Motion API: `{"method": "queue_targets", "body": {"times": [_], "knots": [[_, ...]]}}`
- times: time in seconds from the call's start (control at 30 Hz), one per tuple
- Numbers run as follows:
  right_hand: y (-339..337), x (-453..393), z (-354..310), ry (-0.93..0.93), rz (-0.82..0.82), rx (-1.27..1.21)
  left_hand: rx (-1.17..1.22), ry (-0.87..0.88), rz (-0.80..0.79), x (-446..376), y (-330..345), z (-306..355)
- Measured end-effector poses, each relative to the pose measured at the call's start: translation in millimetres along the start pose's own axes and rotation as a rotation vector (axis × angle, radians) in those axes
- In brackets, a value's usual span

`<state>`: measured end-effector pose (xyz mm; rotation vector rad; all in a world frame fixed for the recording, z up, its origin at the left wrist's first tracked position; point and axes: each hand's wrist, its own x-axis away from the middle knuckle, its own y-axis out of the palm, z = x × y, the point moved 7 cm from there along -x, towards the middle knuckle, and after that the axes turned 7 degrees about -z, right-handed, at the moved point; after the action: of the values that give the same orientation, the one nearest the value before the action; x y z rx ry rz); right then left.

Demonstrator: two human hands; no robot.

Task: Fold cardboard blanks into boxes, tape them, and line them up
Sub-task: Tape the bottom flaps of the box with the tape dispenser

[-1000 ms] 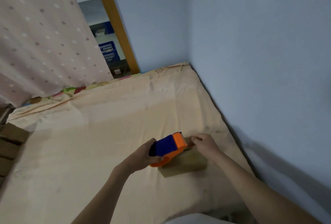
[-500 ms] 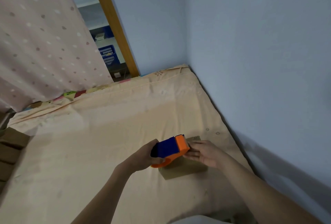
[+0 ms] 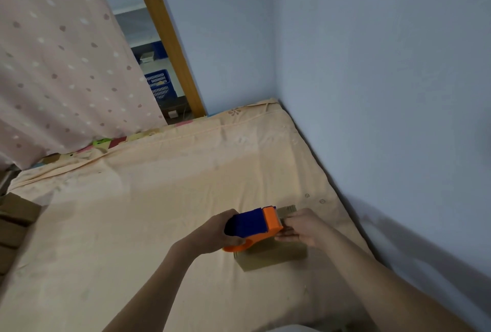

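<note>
Both hands on one cardboard box (image 3: 268,257) near the mattress's (image 3: 159,199) right edge, close to the wall. Left hand (image 3: 216,230) grips an orange-blue tape dispenser (image 3: 256,225) set on the box top. Right hand (image 3: 301,228) lies on the box, fingers fairly straight, pressing by the dispenser's front. More cardboard boxes (image 3: 16,222) stacked at the left edge.

Home bedroom, sheeted mattress (image 3: 164,199) against blue walls (image 3: 372,79), dotted curtain (image 3: 58,66), doorway shelves (image 3: 125,10)
</note>
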<state>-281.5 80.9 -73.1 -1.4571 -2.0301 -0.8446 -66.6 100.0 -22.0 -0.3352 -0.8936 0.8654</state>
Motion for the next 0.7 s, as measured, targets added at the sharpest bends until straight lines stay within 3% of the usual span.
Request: {"method": "queue_targets", "body": {"times": [0.2,0.43,0.7], "knots": [[-9.4,-5.5,-8.5,-0.012,0.151,0.114,0.07,0.064,0.029,1.7,-6.6,5.5],[-12.5,-12.7,2.0,0.018,0.196,0.168,0.046,0.144,0.093,1.8,-5.8,4.9],[-19.8,-6.0,-1.1,0.017,0.219,0.208,-0.032,0.152,0.058,-2.1,-6.1,-1.6]]}}
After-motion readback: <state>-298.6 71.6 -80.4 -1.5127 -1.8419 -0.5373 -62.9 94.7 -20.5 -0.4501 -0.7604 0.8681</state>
